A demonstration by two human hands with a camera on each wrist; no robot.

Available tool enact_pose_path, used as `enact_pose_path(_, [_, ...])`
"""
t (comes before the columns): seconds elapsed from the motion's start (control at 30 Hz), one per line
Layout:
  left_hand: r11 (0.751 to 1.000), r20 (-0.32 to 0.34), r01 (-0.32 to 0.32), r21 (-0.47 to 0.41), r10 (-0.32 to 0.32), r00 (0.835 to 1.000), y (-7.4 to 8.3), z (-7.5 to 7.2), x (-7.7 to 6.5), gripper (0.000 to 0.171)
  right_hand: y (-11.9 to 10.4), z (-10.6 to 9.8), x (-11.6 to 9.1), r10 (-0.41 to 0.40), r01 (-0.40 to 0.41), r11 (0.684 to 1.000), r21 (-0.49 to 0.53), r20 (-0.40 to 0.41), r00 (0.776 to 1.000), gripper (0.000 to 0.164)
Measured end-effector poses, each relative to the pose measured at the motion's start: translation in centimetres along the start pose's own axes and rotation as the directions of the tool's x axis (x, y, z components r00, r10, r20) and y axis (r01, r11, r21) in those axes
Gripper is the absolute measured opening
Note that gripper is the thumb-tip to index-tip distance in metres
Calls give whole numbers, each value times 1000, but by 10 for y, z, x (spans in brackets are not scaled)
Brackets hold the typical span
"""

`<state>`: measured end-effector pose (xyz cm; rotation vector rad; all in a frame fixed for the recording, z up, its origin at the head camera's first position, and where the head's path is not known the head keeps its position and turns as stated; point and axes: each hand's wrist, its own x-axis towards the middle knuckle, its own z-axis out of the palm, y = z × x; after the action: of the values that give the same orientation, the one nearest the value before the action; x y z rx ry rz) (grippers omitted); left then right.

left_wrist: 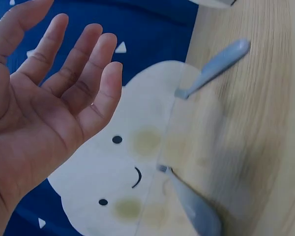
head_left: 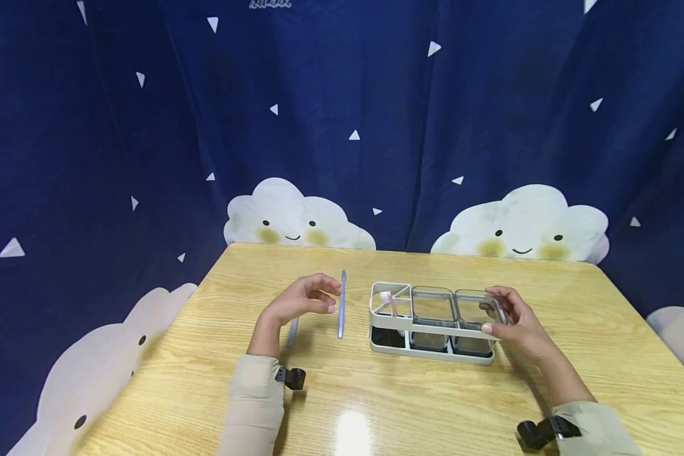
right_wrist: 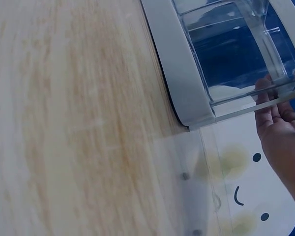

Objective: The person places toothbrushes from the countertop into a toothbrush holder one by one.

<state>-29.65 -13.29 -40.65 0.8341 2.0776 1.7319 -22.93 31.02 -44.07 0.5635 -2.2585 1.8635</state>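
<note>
Right hand (head_left: 510, 320) of mine grips the rightmost clear plastic cup (head_left: 477, 308) in the white caddy (head_left: 389, 320) mid-table, light but slick, best held by its rim, while my left hand (head_left: 302, 299) hovers open beside the blue toothbrush (head_left: 342, 304)

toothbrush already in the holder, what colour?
Pink toothbrush, standing in the white holder's left compartment; the head view shows it best.

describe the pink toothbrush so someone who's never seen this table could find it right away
On the wooden table stands a white holder with two clear cups in it. The pink toothbrush stands in its leftmost divided compartment, head up. It alone is pink and upright; two blue toothbrushes lie flat on the table to the left.
</note>
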Motion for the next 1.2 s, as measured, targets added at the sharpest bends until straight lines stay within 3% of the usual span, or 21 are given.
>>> enact_pose_path(0.2, [999, -42, 47, -5, -48, 998, -8, -13, -9, 44, -1, 0, 0, 6, -6, 1000, -4, 0, 1000, 63])
enact_pose_path(0.73, [995, -119, 83, -47, -88, 989, -21, -40, -27, 46, 1, 0, 1, 2, -2, 1000, 4, -8, 1000, 63])
enact_pose_path(1.2, [988, -165, 136, -70, -146, 976, -35, -53, -36, 48, 2, 0, 0, 11, -11, 1000, 6, -6, 1000, 63])
